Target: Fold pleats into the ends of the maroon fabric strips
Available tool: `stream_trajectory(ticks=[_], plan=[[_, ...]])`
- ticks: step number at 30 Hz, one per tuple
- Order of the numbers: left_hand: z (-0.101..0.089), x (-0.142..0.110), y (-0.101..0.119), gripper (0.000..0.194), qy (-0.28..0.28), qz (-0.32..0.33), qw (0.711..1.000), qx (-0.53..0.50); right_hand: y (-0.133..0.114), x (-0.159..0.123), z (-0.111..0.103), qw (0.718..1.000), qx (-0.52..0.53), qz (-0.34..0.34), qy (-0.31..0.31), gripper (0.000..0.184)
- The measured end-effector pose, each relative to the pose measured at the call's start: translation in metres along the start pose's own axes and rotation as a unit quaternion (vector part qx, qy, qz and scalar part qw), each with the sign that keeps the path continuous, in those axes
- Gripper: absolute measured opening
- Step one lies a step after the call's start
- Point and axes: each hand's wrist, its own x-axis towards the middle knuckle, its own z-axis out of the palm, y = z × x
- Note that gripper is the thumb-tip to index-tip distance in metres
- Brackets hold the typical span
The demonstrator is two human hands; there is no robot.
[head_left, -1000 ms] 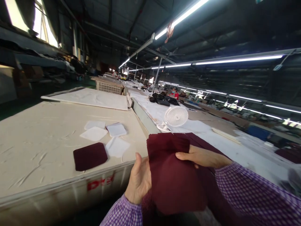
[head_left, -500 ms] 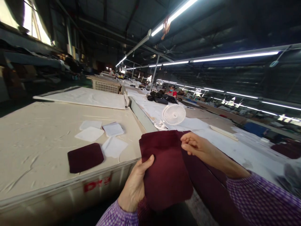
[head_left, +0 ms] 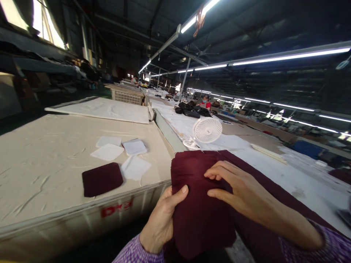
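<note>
At left, one burgundy piece [head_left: 102, 179] is already laid on the table [head_left: 63, 146], beside white pieces [head_left: 135, 168]. The burgundy cloth [head_left: 203, 223], at near centre, is clamped by the left hand [head_left: 161, 219], not laid down. Over it, the right hand [head_left: 241, 190] is held open; contact cannot be told.

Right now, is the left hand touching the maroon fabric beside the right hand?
Touching: the head view shows the left hand, thumb across the maroon fabric.
</note>
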Motion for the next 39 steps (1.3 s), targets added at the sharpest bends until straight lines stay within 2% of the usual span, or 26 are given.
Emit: stream_trajectory(ticks=[5,11,16,21,28,34,39], plan=[[-0.003,0.002,-0.003,0.023,0.012,0.001,1.0,-0.009,0.001,0.001,0.0,1.0,0.009,0.009,-0.007,0.021],[-0.001,0.004,-0.005,0.024,0.033,0.002,0.999,-0.017,0.0,0.001,0.003,1.0,-0.013,0.004,0.006,0.029],[0.0,0.006,-0.007,0.024,0.033,0.005,0.999,-0.016,0.0,0.002,0.005,0.999,-0.042,-0.031,0.011,0.024],[-0.002,0.008,-0.007,0.022,0.035,0.0,0.999,-0.012,0.004,0.0,0.006,0.996,-0.057,-0.062,-0.005,0.028],[0.0,0.008,-0.009,0.023,0.023,0.017,0.999,0.037,0.009,-0.002,0.004,0.999,0.013,-0.005,-0.049,0.014],[0.0,0.008,-0.01,0.025,0.032,0.013,0.999,0.041,0.011,-0.005,0.004,0.999,-0.004,0.019,-0.034,0.013],[-0.002,0.006,-0.006,0.02,0.034,0.018,0.998,0.052,0.013,-0.007,0.005,0.996,-0.024,0.049,-0.066,0.016]])
